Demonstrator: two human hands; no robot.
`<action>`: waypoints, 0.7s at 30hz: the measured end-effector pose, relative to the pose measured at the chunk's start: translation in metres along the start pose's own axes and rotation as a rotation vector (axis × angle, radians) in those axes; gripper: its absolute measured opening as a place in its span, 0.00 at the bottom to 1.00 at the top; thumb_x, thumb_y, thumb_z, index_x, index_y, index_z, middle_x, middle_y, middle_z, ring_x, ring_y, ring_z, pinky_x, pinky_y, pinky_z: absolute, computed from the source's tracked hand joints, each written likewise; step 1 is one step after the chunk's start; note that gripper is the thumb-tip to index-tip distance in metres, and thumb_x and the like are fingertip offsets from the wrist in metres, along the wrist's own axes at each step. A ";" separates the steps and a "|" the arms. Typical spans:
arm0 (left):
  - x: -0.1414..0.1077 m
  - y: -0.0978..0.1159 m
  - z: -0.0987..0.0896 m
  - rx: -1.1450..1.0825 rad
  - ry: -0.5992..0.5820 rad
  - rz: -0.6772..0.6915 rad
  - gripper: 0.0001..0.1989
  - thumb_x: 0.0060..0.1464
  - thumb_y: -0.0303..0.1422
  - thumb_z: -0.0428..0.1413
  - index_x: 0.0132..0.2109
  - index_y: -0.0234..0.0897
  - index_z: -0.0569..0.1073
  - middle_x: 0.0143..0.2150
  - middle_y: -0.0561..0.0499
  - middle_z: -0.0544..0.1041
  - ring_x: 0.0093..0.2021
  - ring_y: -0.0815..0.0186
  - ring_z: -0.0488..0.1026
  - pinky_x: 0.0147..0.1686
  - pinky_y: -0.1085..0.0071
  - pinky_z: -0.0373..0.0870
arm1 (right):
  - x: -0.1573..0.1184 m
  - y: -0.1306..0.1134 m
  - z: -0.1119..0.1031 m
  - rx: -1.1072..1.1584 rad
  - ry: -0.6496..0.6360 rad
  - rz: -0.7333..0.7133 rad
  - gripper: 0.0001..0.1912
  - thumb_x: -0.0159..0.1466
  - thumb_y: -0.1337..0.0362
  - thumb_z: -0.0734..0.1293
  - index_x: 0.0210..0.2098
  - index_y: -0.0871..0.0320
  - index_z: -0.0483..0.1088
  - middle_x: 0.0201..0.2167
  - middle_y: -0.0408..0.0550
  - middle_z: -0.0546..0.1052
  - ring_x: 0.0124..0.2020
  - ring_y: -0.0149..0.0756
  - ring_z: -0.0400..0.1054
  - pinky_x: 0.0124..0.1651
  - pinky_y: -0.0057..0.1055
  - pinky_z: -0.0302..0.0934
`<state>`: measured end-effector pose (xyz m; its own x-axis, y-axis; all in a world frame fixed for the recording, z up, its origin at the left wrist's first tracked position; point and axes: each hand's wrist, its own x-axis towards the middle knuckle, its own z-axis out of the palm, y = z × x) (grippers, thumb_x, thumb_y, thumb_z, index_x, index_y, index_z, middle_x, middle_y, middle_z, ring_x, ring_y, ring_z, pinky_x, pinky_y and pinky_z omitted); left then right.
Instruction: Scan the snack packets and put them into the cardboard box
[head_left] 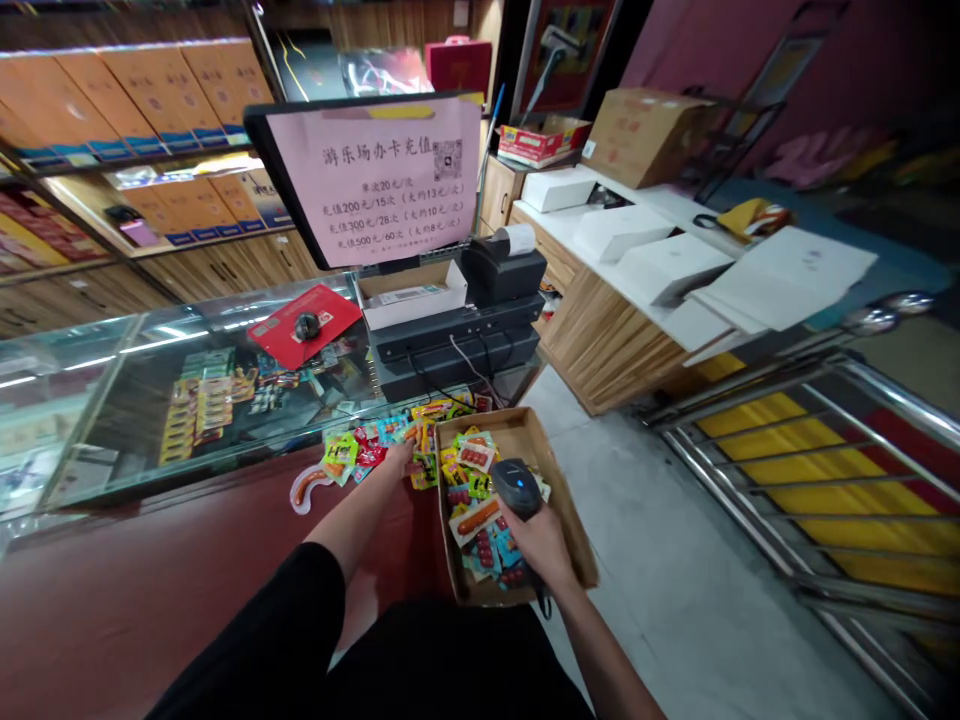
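My right hand is wrapped round a black barcode scanner with a blue light, held over a shallow cardboard box. Small colourful snack packets fill much of that box. Left of it, my left hand reaches among more packets piled at the counter's edge; its fingers are small and partly hidden, so whether they grip one is unclear. A sausage-shaped snack in a curved clear pack lies at the left end of the pile.
Behind the pile stand a printer, a white open box and a screen with a pink sign. A black mouse sits on a red folder on the glass counter. Metal railings stand at right.
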<state>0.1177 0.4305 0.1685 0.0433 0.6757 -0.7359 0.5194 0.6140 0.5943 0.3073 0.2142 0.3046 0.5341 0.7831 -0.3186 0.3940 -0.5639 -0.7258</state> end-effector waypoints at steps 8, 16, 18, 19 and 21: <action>0.006 0.003 -0.012 -0.318 -0.099 -0.305 0.20 0.58 0.48 0.50 0.41 0.33 0.69 0.30 0.47 0.74 0.24 0.66 0.75 0.25 0.71 0.73 | 0.005 0.005 0.010 -0.021 -0.026 0.062 0.25 0.57 0.47 0.65 0.42 0.62 0.73 0.31 0.55 0.80 0.39 0.49 0.76 0.35 0.32 0.67; 0.000 0.010 -0.001 -0.533 -0.123 -0.393 0.12 0.57 0.35 0.57 0.44 0.32 0.70 0.37 0.46 0.75 0.35 0.66 0.76 0.29 0.76 0.71 | -0.003 0.004 0.002 -0.008 -0.004 0.016 0.23 0.57 0.48 0.65 0.42 0.61 0.74 0.38 0.56 0.80 0.42 0.47 0.75 0.41 0.33 0.67; -0.002 0.012 0.002 -0.600 -0.110 -0.384 0.14 0.57 0.35 0.57 0.49 0.32 0.70 0.44 0.44 0.74 0.41 0.63 0.74 0.37 0.70 0.73 | -0.005 0.003 -0.002 -0.013 0.004 -0.005 0.22 0.57 0.49 0.65 0.41 0.61 0.74 0.37 0.57 0.80 0.41 0.47 0.75 0.41 0.32 0.67; -0.004 0.012 0.004 -0.637 -0.098 -0.370 0.16 0.58 0.35 0.56 0.51 0.33 0.69 0.48 0.44 0.73 0.44 0.62 0.73 0.40 0.65 0.73 | -0.007 0.003 -0.003 -0.022 0.007 -0.015 0.22 0.57 0.50 0.65 0.41 0.62 0.75 0.37 0.57 0.80 0.41 0.47 0.76 0.41 0.32 0.67; -0.006 0.013 0.007 -0.722 -0.065 -0.316 0.18 0.60 0.37 0.54 0.54 0.34 0.68 0.53 0.43 0.70 0.48 0.60 0.71 0.45 0.58 0.72 | -0.009 0.004 -0.006 -0.038 0.015 -0.032 0.22 0.57 0.50 0.65 0.41 0.62 0.75 0.36 0.57 0.80 0.41 0.47 0.76 0.40 0.32 0.67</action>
<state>0.1304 0.4315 0.1783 0.0479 0.4138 -0.9091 -0.1662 0.9008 0.4012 0.3089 0.2029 0.3084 0.5318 0.7970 -0.2863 0.4388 -0.5485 -0.7118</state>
